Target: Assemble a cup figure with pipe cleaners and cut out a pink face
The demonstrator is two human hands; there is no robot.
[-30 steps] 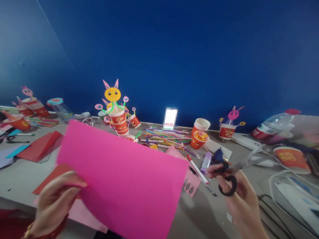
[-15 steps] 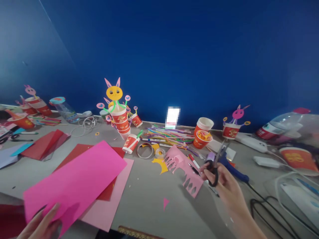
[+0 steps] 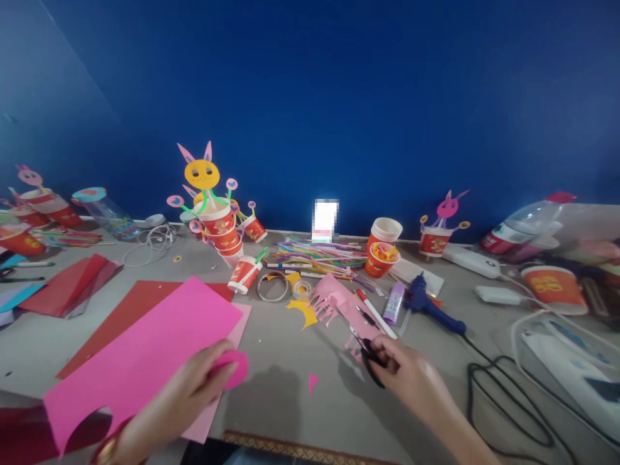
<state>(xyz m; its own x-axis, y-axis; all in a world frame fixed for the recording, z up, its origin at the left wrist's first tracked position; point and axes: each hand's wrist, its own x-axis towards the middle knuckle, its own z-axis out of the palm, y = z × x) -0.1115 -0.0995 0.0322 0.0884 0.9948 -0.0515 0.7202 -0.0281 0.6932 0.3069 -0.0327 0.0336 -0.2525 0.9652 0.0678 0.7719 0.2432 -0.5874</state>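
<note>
My left hand pinches a small rounded piece of bright pink paper above the sheets. Beneath that forearm lies a large bright pink sheet with a curved notch cut from its lower edge. It rests over a red sheet and a light pink sheet. On the right, my right hand grips black-handled scissors, their blades pointing up and left over the cut-up light pink paper. A small pink triangle lies between my hands.
Stacked red cups with a yellow rabbit face stand back left. Pipe cleaners, a tape roll and a cup of scraps sit mid-table. At right are a blue glue gun, its cable and a bottle.
My left hand has moved right, off the large pink sheet's edge, and now holds the rounded pink piece. My right hand has lowered the scissors and moved left. The view has shifted slightly.
</note>
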